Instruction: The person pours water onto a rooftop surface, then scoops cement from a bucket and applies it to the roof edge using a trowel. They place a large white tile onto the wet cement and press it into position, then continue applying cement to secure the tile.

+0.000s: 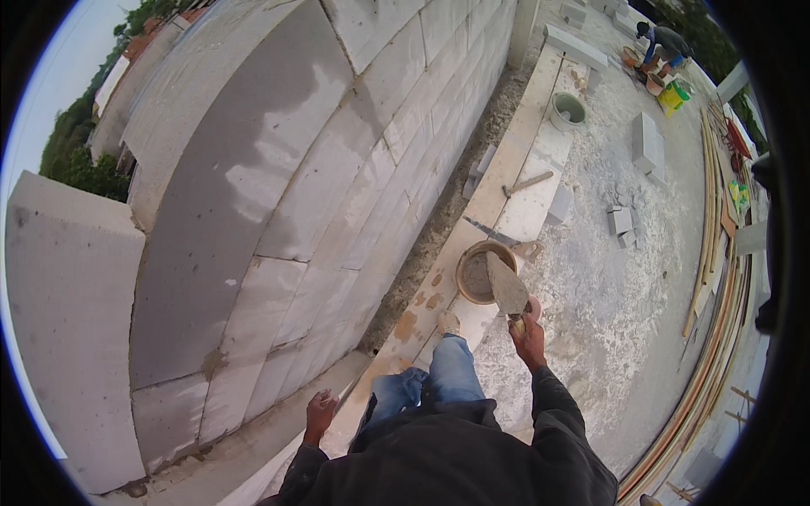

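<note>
My right hand point(529, 341) grips the handle of a pointed trowel point(509, 289), whose blade is smeared with grey mortar. The blade reaches over the right side of a round tub point(462, 291) with grey mortar inside. The tub stands on a plank platform just ahead of my foot. Beside my right hand a small pinkish round thing point(535, 307) shows only in part. My left hand point(320, 413) hangs low near the base of the block wall point(295, 202), its fingers loosely apart and holding nothing I can see.
A toothed spreader point(529, 250) lies beside the tub; farther along the planks point(515, 152) are a hammer point(529, 183) and a greenish bucket point(553, 112). Loose blocks point(646, 143) and broken pieces point(620, 221) lie right. Long poles point(704, 228) line the right side. Another person point(666, 46) bends over far off.
</note>
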Tool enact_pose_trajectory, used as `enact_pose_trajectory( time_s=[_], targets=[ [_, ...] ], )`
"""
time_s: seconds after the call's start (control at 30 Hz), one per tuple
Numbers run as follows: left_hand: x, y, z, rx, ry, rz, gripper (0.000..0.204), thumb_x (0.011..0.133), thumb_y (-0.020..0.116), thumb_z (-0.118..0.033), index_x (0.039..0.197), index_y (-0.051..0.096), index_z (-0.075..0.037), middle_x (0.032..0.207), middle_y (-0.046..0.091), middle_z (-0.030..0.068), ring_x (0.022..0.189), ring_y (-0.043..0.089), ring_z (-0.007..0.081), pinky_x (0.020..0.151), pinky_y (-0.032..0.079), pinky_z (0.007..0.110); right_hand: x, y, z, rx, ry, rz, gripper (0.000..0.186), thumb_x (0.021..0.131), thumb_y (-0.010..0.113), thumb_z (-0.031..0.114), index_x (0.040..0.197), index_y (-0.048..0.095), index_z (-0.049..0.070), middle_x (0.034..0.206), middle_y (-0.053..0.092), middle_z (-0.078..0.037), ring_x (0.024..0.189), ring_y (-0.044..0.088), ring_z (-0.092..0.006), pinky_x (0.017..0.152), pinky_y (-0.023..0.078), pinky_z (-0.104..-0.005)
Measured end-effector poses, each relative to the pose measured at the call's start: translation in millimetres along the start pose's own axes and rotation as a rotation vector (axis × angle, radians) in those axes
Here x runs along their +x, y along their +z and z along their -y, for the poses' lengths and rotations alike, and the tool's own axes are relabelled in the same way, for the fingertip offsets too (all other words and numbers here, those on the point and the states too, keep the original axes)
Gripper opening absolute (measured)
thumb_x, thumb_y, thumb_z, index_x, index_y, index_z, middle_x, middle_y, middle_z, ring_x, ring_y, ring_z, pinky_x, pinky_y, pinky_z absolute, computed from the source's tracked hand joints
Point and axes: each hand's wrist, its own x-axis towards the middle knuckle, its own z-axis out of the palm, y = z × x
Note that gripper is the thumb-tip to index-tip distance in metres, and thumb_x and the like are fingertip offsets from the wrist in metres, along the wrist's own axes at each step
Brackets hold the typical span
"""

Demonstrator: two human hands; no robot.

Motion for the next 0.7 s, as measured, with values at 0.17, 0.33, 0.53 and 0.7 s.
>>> enact_pose_trajectory(
  time_s=[0.17,0.33,0.53,0.7],
  targets=[
    [-23,5,30,0.008,0.150,-0.099,0.061,0.095,0.077,-0.037,0.138,0.063,0.004,0.138,0.067,0.0228,0.125,0.068,0.0320,0.106,0.054,0.041,16,-36,107,0.205,-0.212,0.104,0.022,0.089,0.074,0.012,0.100,0.062,-0.003,0.084,0.062,-0.023,0.078,0.061,-0.0476,0.070,0.048,-0.0531],
    [-63,21,72,-0.064,0.245,-0.359,0.062,0.095,0.076,-0.045,0.136,0.066,0.000,0.135,0.068,0.0213,0.119,0.070,0.0344,0.104,0.054,0.043,22,-19,278,0.167,-0.894,0.181,0.023,0.092,0.075,0.011,0.109,0.065,-0.003,0.095,0.067,-0.022,0.081,0.066,-0.0442,0.074,0.051,-0.0482],
    [-140,30,73,-0.384,0.213,-0.965,0.051,0.095,0.077,-0.012,0.141,0.059,0.001,0.132,0.068,0.0204,0.112,0.072,0.0293,0.088,0.061,0.039,-61,36,480,0.368,-1.217,0.875,0.033,0.087,0.078,0.012,0.116,0.068,0.000,0.090,0.071,-0.019,0.080,0.072,-0.0411,0.070,0.055,-0.0454],
    [-218,0,47,-0.527,0.066,-1.514,0.055,0.094,0.071,-0.001,0.146,0.054,0.000,0.122,0.065,0.0156,0.103,0.068,0.0260,0.083,0.058,0.037,-159,99,589,0.478,-1.117,1.455,0.033,0.102,0.068,0.024,0.125,0.066,0.001,0.073,0.059,-0.006,0.064,0.061,-0.0150,0.064,0.052,-0.0358]
  ],
)
